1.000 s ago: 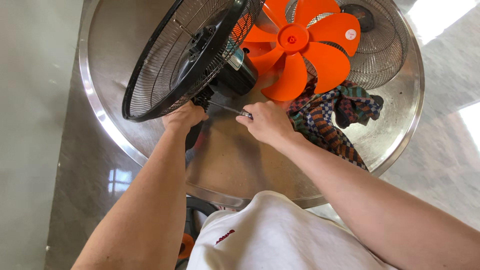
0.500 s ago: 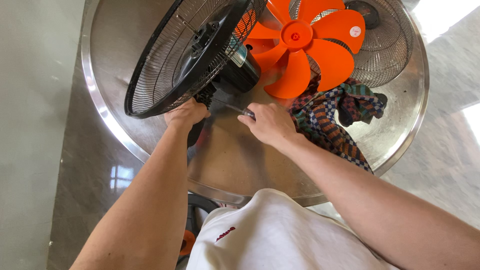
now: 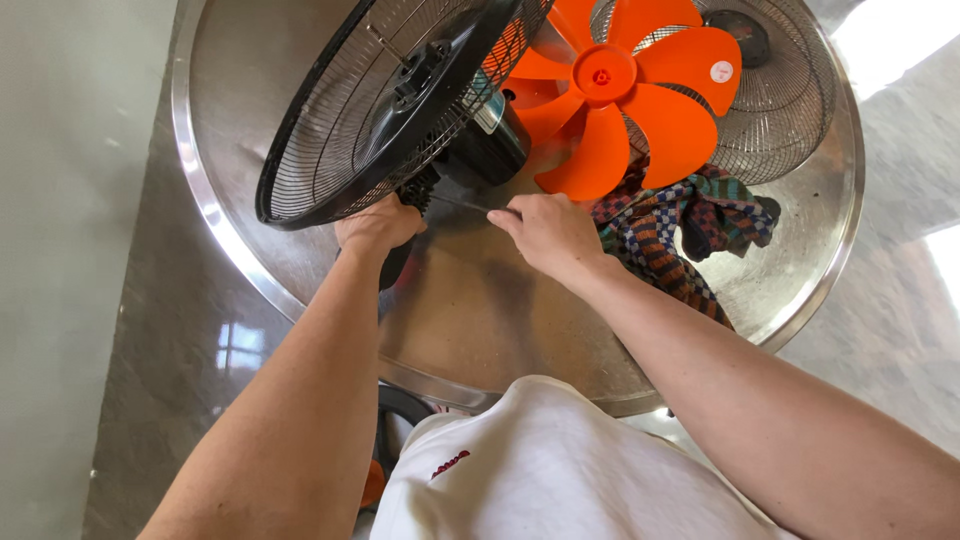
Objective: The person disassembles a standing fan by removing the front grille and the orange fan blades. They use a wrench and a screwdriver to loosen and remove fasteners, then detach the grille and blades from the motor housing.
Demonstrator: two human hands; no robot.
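A black fan head with its wire rear guard (image 3: 380,110) lies tilted on a round steel table (image 3: 480,310). My left hand (image 3: 378,226) grips the fan's black neck just under the guard. My right hand (image 3: 545,232) is shut on a screwdriver (image 3: 470,205), whose thin shaft points left at the neck joint below the black motor housing (image 3: 490,150). An orange fan blade (image 3: 620,90) lies behind my right hand.
A second wire guard (image 3: 770,100) lies flat at the back right under the orange blade. A checked multicoloured cloth (image 3: 680,235) is bunched beside my right wrist. The table's raised rim (image 3: 215,225) curves along the left, with polished stone floor (image 3: 150,360) beyond.
The view has drifted slightly, so everything sits a little higher and more to the right in the frame. My right hand has edged closer to the fan neck with the screwdriver.
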